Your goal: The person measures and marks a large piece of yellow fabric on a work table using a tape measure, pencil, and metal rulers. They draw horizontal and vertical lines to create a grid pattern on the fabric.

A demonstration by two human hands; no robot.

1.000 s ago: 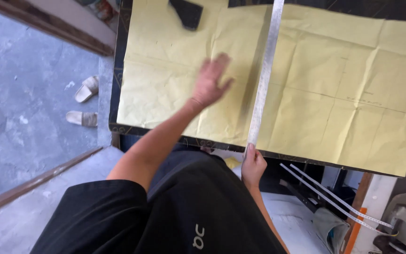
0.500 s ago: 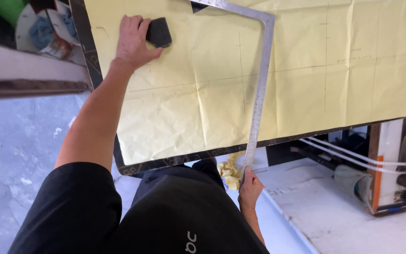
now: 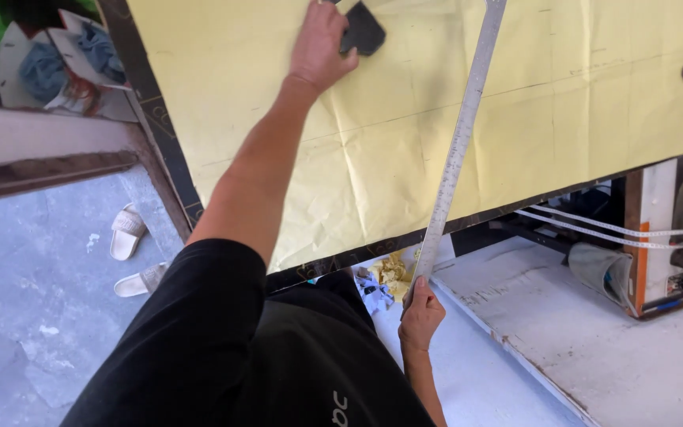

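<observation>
A pair of pale slippers (image 3: pixel 132 249) lies on the grey, mottled concrete floor (image 3: pixel 33 316) at the far left, beside the dark edge of the table (image 3: pixel 169 178). Over the table spreads a large sheet of yellow paper (image 3: pixel 579 103), matte, creased in soft folds and marked with thin pencil lines. The left hand (image 3: pixel 319 47) reaches far up the sheet, its fingers curled round a small flat black block (image 3: pixel 364 30) that rests on the paper, the thumb pressed to its near edge. To the right runs a long metal ruler (image 3: pixel 460 150), a thin, flat, silvery strip with fine graduations; its long axis goes steeply from the lower edge of the table up and slightly rightward across the paper, lying flat on it, its near end overhanging the table. The right hand (image 3: pixel 420 315) pinches that near end, fingers closed on the strip. Crumpled scraps (image 3: pixel 383 278) lie below, and farther right white cords (image 3: pixel 602 229) stretch across.
</observation>
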